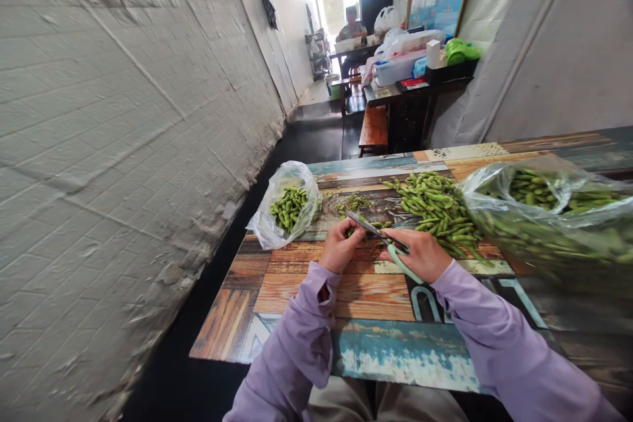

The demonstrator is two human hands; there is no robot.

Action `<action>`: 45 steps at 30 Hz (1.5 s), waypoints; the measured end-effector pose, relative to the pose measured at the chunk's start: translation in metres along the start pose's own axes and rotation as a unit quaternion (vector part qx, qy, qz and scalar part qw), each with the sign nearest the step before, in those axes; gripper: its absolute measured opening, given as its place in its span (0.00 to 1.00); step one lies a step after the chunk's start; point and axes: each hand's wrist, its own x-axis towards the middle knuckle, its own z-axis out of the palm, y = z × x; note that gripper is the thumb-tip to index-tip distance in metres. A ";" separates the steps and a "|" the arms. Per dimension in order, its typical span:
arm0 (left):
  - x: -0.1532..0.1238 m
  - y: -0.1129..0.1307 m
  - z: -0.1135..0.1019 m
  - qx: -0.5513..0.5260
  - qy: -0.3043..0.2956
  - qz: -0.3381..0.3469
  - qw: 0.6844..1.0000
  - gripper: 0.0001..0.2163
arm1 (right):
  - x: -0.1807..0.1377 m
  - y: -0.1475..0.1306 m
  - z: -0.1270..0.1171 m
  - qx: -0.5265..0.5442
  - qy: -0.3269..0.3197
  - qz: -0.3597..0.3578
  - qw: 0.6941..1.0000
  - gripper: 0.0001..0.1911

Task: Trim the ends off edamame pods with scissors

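My right hand (422,254) is closed round scissors with pale green handles (404,265); their blades point left, reaching my left hand (341,247). The fingers of that left hand pinch a green soybean pod (349,232), mostly hidden by the fingers, close by the blades. Just beyond the hands lie small green trimmings (357,202) on the table. A heap of whole soybean pods (438,204) spreads past my right hand. To the left, a clear plastic bag (313,186) stands open with pods inside. At the right, a larger clear bag (494,201) is full of pods.
The patchwork wood-pattern table (301,293) runs along a white brick wall (113,145), with a dark floor gap between. Farther back are a red-brown bench (374,126) and a table loaded with a plastic bin (395,70) and bags. A person (351,28) sits beyond.
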 end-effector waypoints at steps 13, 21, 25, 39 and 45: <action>0.001 0.003 -0.003 -0.234 0.068 -0.120 0.962 0.14 | 0.000 0.008 0.004 -0.010 0.058 0.038 0.998 0.24; -0.002 0.002 -0.001 -0.241 0.029 -0.116 0.963 0.14 | -0.002 0.003 0.006 -0.032 0.020 0.010 0.999 0.27; -0.004 0.003 0.001 -0.231 0.016 -0.117 0.966 0.16 | -0.002 0.002 0.005 -0.034 0.011 0.010 0.999 0.27; -0.004 -0.004 0.004 -0.261 -0.031 -0.113 0.958 0.17 | -0.003 0.000 0.004 -0.032 0.010 -0.011 0.999 0.26; -0.007 0.003 0.006 -0.285 -0.063 -0.127 0.948 0.16 | -0.003 0.004 0.004 -0.035 0.015 -0.027 0.999 0.26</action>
